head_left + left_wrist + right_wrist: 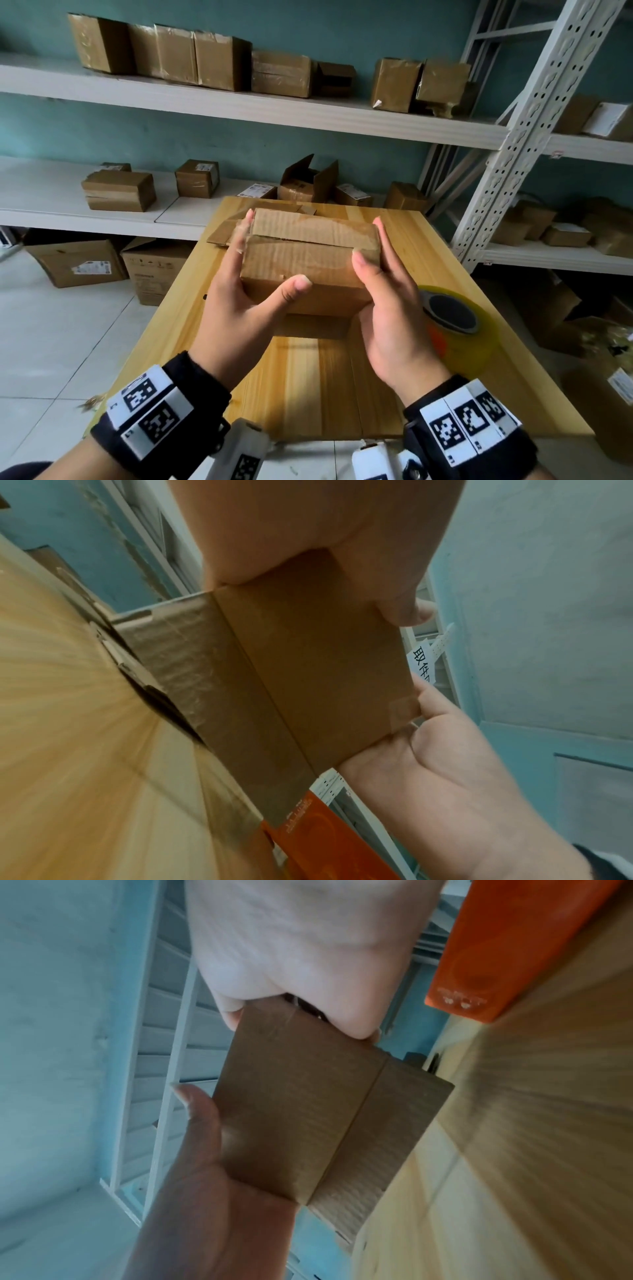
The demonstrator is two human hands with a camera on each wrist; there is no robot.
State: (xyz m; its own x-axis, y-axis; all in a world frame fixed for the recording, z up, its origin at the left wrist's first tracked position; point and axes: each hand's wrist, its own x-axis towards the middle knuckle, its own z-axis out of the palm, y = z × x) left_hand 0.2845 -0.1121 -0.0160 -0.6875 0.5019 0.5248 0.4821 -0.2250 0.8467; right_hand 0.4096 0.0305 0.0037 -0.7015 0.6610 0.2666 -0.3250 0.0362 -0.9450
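A brown cardboard box (301, 253) with clear tape along its top seam is held a little above the wooden table (308, 383). My left hand (239, 294) grips its left end, fingers along the side and thumb on the near face. My right hand (387, 301) grips the right end, thumb on the top edge. In the left wrist view my left hand (308, 534) clasps the box (308, 656) and my right hand (445, 764) holds the far end. In the right wrist view my right hand (301, 947) and left hand (205, 1191) clamp the box (298, 1110).
A big roll of yellowish packing tape (455, 325) with an orange part lies on the table just right of my right hand. A flat cardboard piece (222, 233) lies behind the box. White shelves (239, 102) with several boxes run along the wall. A metal rack (534, 137) stands right.
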